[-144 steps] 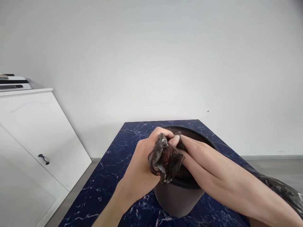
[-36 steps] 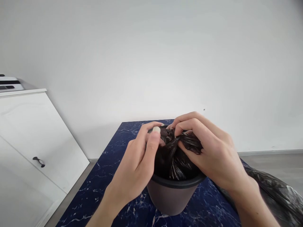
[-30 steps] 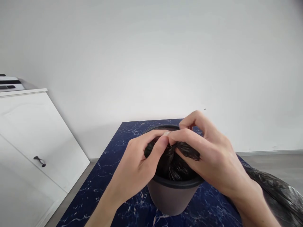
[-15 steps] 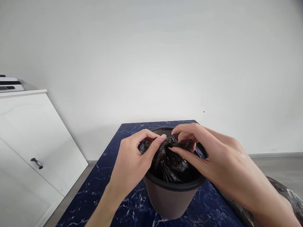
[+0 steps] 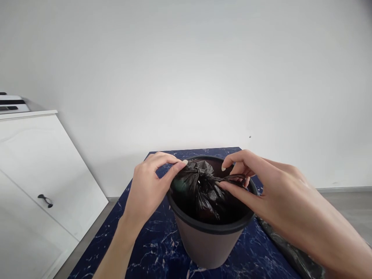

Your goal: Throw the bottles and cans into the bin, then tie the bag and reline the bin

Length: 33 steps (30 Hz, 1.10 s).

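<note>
A black plastic garbage bag (image 5: 207, 193) sits inside a brown-grey trash bin (image 5: 207, 244) with a black rim. Its top is gathered into a twisted knot at the middle. My left hand (image 5: 149, 184) pinches one end of the bag between thumb and fingertips, over the bin's left rim. On the other side, my right hand (image 5: 261, 186) grips the opposite twisted end between thumb and curled fingers. The two ends are stretched apart with the knot between them. What lies within the bag is hidden.
The bin stands on a blue marble-patterned table (image 5: 157, 248). Black plastic (image 5: 293, 252) lies along the table's right edge, partly under my right arm. At left is a white cabinet (image 5: 43, 166) with a black-and-white device (image 5: 13, 104) on top. A white wall (image 5: 186, 77) rises behind.
My hands have moved apart, left hand to the left and right hand slightly right. The bag's ends are drawn out and the knot between them shows more.
</note>
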Motion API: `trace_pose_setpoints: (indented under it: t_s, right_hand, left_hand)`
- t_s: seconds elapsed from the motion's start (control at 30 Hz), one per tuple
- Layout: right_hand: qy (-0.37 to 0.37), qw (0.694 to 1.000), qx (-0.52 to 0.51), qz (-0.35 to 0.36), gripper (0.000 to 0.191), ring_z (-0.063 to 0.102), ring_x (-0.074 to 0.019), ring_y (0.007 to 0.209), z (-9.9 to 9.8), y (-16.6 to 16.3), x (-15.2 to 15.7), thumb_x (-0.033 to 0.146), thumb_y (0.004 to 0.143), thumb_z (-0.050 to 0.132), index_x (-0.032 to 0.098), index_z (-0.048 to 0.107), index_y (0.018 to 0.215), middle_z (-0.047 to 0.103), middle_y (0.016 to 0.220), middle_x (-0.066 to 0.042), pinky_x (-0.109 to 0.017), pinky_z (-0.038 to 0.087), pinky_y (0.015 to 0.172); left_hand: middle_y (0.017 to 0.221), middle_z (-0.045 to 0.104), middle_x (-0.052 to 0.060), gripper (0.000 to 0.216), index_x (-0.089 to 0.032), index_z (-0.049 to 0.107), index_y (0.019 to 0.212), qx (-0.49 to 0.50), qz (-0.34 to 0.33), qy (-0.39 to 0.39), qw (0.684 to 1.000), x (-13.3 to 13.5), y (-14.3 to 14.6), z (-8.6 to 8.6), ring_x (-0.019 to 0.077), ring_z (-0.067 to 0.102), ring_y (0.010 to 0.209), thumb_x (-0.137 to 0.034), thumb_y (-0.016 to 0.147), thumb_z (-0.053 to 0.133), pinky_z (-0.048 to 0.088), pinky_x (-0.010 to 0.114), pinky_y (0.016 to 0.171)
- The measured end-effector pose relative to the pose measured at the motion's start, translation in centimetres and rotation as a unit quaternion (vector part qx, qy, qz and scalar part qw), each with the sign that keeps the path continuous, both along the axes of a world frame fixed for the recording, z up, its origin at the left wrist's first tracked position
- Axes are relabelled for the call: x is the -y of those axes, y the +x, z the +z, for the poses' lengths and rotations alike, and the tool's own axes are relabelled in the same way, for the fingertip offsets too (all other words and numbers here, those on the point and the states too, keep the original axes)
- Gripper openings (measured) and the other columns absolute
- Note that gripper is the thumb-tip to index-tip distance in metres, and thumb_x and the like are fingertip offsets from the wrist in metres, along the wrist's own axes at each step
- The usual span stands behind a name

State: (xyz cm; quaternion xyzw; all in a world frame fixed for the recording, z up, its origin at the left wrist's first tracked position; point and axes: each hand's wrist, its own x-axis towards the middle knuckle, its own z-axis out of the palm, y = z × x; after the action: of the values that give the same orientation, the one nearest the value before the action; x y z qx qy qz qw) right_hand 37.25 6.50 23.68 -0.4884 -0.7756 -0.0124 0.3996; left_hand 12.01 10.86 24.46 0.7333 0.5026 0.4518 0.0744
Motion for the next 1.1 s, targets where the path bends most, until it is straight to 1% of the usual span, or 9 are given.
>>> trace_pose_setpoints:
  t_s: [0.1, 0.23, 0.4, 0.6, 0.67, 0.77, 0.93, 1.0, 1.1]
  right_hand:
    - [-0.022, 1.000, 0.010, -0.004, 0.017, 0.069, -0.0185, 0.074, -0.1, 0.5, -0.6, 0.037, 0.101, 0.073, 0.034, 0.062, 0.114, 0.073, 0.092, 0.001, -0.027, 0.051, 0.057]
    - [-0.045, 0.999, 0.005, 0.001, 0.013, 0.066, -0.0173, 0.065, -0.4, 1.4, -1.2, 0.037, 0.100, 0.072, 0.032, 0.064, 0.109, 0.070, 0.084, 0.002, -0.027, 0.047, 0.052]
    - [-0.055, 0.999, 0.001, 0.001, 0.012, 0.065, -0.0186, 0.062, -0.8, 2.2, -1.6, 0.039, 0.098, 0.074, 0.031, 0.066, 0.102, 0.071, 0.080, 0.000, -0.029, 0.047, 0.051]
    - [-0.015, 0.999, -0.003, -0.028, 0.015, 0.064, -0.0201, 0.061, -1.1, 2.7, -2.0, 0.044, 0.097, 0.073, 0.032, 0.066, 0.100, 0.071, 0.079, -0.001, -0.031, 0.047, 0.050]
    - [-0.015, 0.998, 0.010, -0.053, 0.013, 0.066, -0.0208, 0.064, -1.1, 2.8, -1.9, 0.043, 0.099, 0.071, 0.033, 0.066, 0.106, 0.073, 0.086, 0.000, -0.032, 0.048, 0.053]
    - [-0.041, 0.997, 0.035, -0.062, 0.012, 0.070, -0.0226, 0.074, -1.1, 2.6, -1.6, 0.042, 0.102, 0.067, 0.035, 0.066, 0.112, 0.075, 0.096, 0.000, -0.034, 0.050, 0.059]
    - [-0.068, 0.997, 0.017, -0.011, 0.028, 0.073, -0.0271, 0.104, -1.0, 0.6, -1.2, 0.057, 0.103, 0.067, 0.037, 0.070, 0.121, 0.073, 0.126, -0.002, -0.043, 0.057, 0.082]
    - [-0.089, 0.996, 0.012, 0.002, 0.031, 0.071, -0.0289, 0.114, -0.8, -0.4, -1.4, 0.055, 0.103, 0.066, 0.036, 0.070, 0.127, 0.072, 0.132, -0.003, -0.046, 0.056, 0.091]
    - [-0.133, 0.990, 0.019, 0.043, 0.033, 0.071, -0.0289, 0.118, -0.4, -1.3, -1.8, 0.049, 0.102, 0.069, 0.034, 0.073, 0.131, 0.074, 0.132, -0.003, -0.044, 0.056, 0.093]
  left_hand:
    - [0.115, 0.082, 0.003, 0.032, -0.032, 0.083, 0.097, -0.031, 0.021, 0.004, 0.999, -0.8, -1.1, -0.1, 0.0286, 0.072, 0.113, -0.060, 0.102, 0.069, 0.050, 0.030, 0.066]
    - [0.115, 0.082, 0.003, 0.036, -0.031, 0.082, 0.094, -0.066, 0.046, 0.001, 0.997, -1.8, -2.3, -0.2, 0.0305, 0.070, 0.116, -0.061, 0.103, 0.066, 0.051, 0.033, 0.074]
    - [0.111, 0.083, 0.005, 0.037, -0.029, 0.082, 0.092, -0.070, 0.075, -0.001, 0.995, -2.7, -3.1, -0.5, 0.0308, 0.072, 0.103, -0.061, 0.102, 0.066, 0.053, 0.035, 0.076]
    - [0.110, 0.081, 0.004, 0.038, -0.028, 0.081, 0.094, -0.019, 0.094, 0.010, 0.995, -2.2, -2.6, -0.5, 0.0238, 0.071, 0.081, -0.063, 0.100, 0.067, 0.049, 0.032, 0.063]
    - [0.106, 0.081, 0.002, 0.038, -0.028, 0.079, 0.093, 0.023, 0.074, -0.002, 0.997, -1.5, -1.8, -0.3, 0.0217, 0.070, 0.078, -0.064, 0.100, 0.069, 0.048, 0.031, 0.062]
    - [0.097, 0.079, 0.000, 0.036, -0.028, 0.077, 0.089, 0.076, 0.010, -0.026, 0.997, -0.3, -0.4, 0.0, 0.0207, 0.072, 0.089, -0.061, 0.101, 0.069, 0.053, 0.028, 0.075]
    - [0.086, 0.076, -0.002, 0.032, -0.029, 0.077, 0.087, 0.114, -0.059, -0.043, 0.991, 1.4, 1.3, 0.4, 0.0173, 0.071, 0.085, -0.057, 0.102, 0.071, 0.056, 0.027, 0.083]
    - [0.085, 0.076, -0.002, 0.031, -0.028, 0.077, 0.088, 0.111, -0.069, -0.042, 0.990, 1.7, 1.7, 0.5, 0.0176, 0.071, 0.084, -0.055, 0.102, 0.071, 0.057, 0.028, 0.083]
    - [0.088, 0.077, 0.000, 0.026, -0.028, 0.079, 0.089, 0.110, -0.085, -0.029, 0.990, 2.2, 2.1, 0.5, 0.0183, 0.071, 0.083, -0.049, 0.103, 0.072, 0.059, 0.030, 0.079]
